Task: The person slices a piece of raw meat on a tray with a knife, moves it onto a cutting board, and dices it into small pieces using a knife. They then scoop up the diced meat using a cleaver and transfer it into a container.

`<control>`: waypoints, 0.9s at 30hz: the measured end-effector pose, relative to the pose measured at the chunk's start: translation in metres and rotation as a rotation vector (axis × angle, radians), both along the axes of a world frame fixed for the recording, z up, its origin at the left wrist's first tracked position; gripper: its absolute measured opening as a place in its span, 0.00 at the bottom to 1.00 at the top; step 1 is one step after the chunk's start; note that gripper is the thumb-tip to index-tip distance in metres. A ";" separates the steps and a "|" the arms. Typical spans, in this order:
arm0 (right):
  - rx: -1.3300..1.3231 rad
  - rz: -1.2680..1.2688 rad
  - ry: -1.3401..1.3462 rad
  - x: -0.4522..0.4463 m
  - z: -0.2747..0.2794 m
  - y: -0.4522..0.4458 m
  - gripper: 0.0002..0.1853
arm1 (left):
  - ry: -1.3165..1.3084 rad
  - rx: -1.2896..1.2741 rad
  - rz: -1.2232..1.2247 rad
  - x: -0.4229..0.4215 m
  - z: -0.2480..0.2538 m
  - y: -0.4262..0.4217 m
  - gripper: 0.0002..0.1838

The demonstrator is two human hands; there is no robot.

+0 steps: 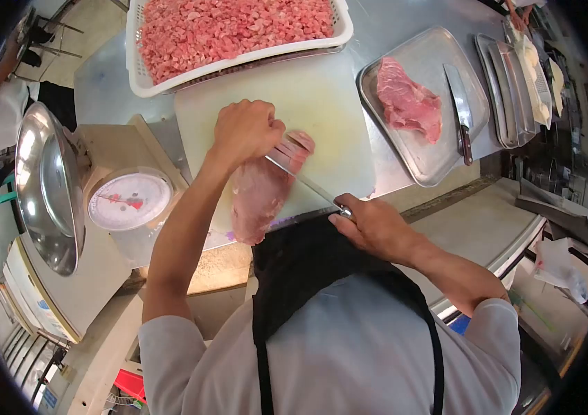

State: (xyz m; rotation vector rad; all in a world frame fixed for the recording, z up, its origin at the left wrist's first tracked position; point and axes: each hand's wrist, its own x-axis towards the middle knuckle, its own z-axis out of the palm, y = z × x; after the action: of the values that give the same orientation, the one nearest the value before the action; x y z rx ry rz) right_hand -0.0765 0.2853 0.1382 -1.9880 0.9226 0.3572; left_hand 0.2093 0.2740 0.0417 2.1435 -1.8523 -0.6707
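Observation:
A long piece of pink meat (259,194) lies on the pale cutting board (335,104), its near end at the board's front edge. Slices show at its far end. My left hand (247,128) is closed over the meat's upper left side, its fingers curled; what they grip is hidden. My right hand (370,225) is wrapped round the handle of a knife (308,181), whose blade reaches left across the meat, close to my left hand.
Diced meat (231,31) fills a white basket (136,69) behind the board. On the right, a metal tray (411,160) holds a meat piece (408,100) and another knife (458,104). A scale (130,198) with a metal pan (48,187) stands left. Part of a person (6,114) shows far left.

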 end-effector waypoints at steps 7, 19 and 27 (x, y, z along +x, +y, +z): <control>-0.072 0.022 -0.013 0.009 -0.067 0.007 0.20 | -0.064 0.051 0.093 0.009 0.001 0.004 0.12; 0.082 -0.091 -0.132 -0.003 -0.014 0.001 0.21 | -0.136 -0.021 0.031 0.012 0.024 0.000 0.16; 0.059 0.000 -0.073 0.000 -0.004 0.002 0.19 | -0.073 0.034 0.033 0.008 0.002 0.009 0.16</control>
State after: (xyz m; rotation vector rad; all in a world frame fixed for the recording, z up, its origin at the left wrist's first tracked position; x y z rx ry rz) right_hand -0.0761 0.2872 0.1345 -1.9345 0.8562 0.3064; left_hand 0.2176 0.2826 0.0434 2.2436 -1.8508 -0.6291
